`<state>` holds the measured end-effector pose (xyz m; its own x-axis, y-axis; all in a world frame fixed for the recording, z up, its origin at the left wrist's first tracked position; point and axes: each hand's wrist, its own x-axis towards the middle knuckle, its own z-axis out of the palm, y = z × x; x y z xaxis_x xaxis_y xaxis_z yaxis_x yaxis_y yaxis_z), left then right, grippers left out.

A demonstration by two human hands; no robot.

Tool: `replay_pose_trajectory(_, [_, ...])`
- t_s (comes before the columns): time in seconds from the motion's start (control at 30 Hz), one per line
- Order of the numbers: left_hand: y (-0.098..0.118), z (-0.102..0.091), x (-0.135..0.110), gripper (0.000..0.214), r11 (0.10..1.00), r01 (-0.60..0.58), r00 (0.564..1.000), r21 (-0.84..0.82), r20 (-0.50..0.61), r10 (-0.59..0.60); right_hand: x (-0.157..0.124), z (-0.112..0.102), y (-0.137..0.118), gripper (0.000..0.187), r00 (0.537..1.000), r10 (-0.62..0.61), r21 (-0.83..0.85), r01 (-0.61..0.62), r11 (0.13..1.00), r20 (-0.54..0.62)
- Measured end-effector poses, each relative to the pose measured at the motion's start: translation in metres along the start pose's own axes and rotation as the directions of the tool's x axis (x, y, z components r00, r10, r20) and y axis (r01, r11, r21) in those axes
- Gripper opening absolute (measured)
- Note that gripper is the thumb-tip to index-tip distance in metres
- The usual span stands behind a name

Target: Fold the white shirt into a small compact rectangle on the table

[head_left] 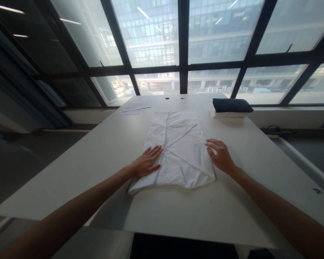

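A white shirt-like garment (178,154), partly folded into a long panel with creases and a diagonal fold, lies on the white table. My left hand (147,162) rests flat on its left side, fingers stretched out and pointing towards the middle. At the garment's right edge is my right hand (220,154), its fingers slightly bent and apart, the tips touching the cloth. Nothing shows in either palm. The garment's near edge is uneven, with its lower left corner reaching towards me.
Folded cloths, a dark blue one (232,105) on top of white ones (229,115), are stacked at the back right of the table (97,172). Paper sheets (136,106) lie at the back left. Large windows (216,32) stand behind the table.
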<state>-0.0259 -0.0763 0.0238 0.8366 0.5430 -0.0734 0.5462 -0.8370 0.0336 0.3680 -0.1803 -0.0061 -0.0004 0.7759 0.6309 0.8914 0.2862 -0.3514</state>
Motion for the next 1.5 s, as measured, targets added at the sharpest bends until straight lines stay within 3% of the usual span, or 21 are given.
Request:
replay_pose_trajectory(0.1, [-0.021, -0.011, -0.012, 0.072, 0.999, -0.001, 1.000, -0.034, 0.008, 0.001, 0.000, 0.008, 0.000, 0.032, 1.000, 0.017, 0.014, -0.017, 1.000, 0.023])
replay_pose_trajectory(0.17, [-0.018, -0.010, -0.009, 0.071, 0.984, 0.166, 0.983, -0.062, -0.064, -0.170, 0.000, 0.013, -0.002, 0.033, 0.998, 0.025, 0.014, -0.026, 1.000, 0.060])
replay_pose_trajectory(0.23, [-0.003, -0.002, 0.004, 0.073, 0.897, 0.428, 0.888, -0.110, -0.132, -0.440, -0.001, 0.018, -0.004, 0.035, 0.995, 0.010, 0.017, -0.012, 1.000, 0.102])
replay_pose_trajectory(0.3, [0.016, 0.010, 0.021, 0.074, 0.735, 0.661, 0.733, -0.148, -0.079, -0.675, -0.003, 0.021, -0.007, 0.036, 0.989, -0.029, 0.026, 0.026, 0.999, 0.145])
replay_pose_trajectory(0.33, [0.025, 0.016, 0.028, 0.074, 0.673, 0.723, 0.674, -0.157, -0.055, -0.737, -0.004, 0.021, -0.008, 0.036, 0.985, -0.049, 0.030, 0.044, 0.999, 0.163])
replay_pose_trajectory(0.37, [0.033, 0.022, 0.035, 0.074, 0.659, 0.738, 0.656, -0.143, -0.074, -0.751, -0.005, 0.021, -0.009, 0.036, 0.982, -0.064, 0.035, 0.059, 0.998, 0.176])
replay_pose_trajectory(0.5, [0.047, 0.032, 0.040, 0.074, 0.740, 0.671, 0.724, -0.050, -0.169, -0.669, -0.008, 0.017, -0.008, 0.036, 0.981, -0.079, 0.036, 0.074, 0.997, 0.175])
replay_pose_trajectory(0.67, [0.031, 0.027, 0.026, 0.071, 0.804, 0.595, 0.797, -0.006, -0.128, -0.591, -0.006, 0.016, -0.001, 0.035, 0.986, -0.063, 0.029, 0.059, 0.998, 0.152])
replay_pose_trajectory(0.9, [-0.013, 0.027, 0.009, 0.068, 0.913, 0.407, 0.911, 0.022, -0.082, -0.404, -0.004, 0.017, 0.001, 0.037, 0.989, -0.064, 0.029, 0.061, 0.998, 0.131])
replay_pose_trajectory(1.1, [-0.075, 0.008, -0.005, 0.067, 0.993, 0.122, 0.992, 0.004, -0.037, -0.122, -0.003, 0.018, 0.003, 0.040, 0.987, -0.059, 0.011, 0.058, 0.998, 0.152])
replay_pose_trajectory(1.2, [-0.094, -0.011, -0.004, 0.063, 1.000, 0.029, 1.000, 0.007, -0.003, -0.029, -0.005, 0.020, 0.003, 0.043, 0.972, -0.055, -0.014, 0.060, 0.998, 0.229])
replay_pose_trajectory(1.27, [-0.090, -0.019, 0.005, 0.060, 0.998, 0.067, 0.997, -0.003, -0.041, -0.067, -0.006, 0.021, 0.001, 0.044, 0.950, -0.069, -0.025, 0.080, 0.996, 0.305])
replay_pose_trajectory(1.37, [-0.059, -0.016, 0.035, 0.062, 0.966, 0.230, 0.959, -0.120, -0.142, -0.246, -0.006, 0.020, -0.001, 0.043, 0.923, -0.094, -0.035, 0.116, 0.993, 0.373])
replay_pose_trajectory(1.5, [-0.006, 0.011, 0.078, 0.064, 0.854, 0.495, 0.856, -0.160, -0.080, -0.511, -0.004, 0.016, -0.004, 0.043, 0.916, -0.084, -0.075, 0.122, 0.990, 0.391])
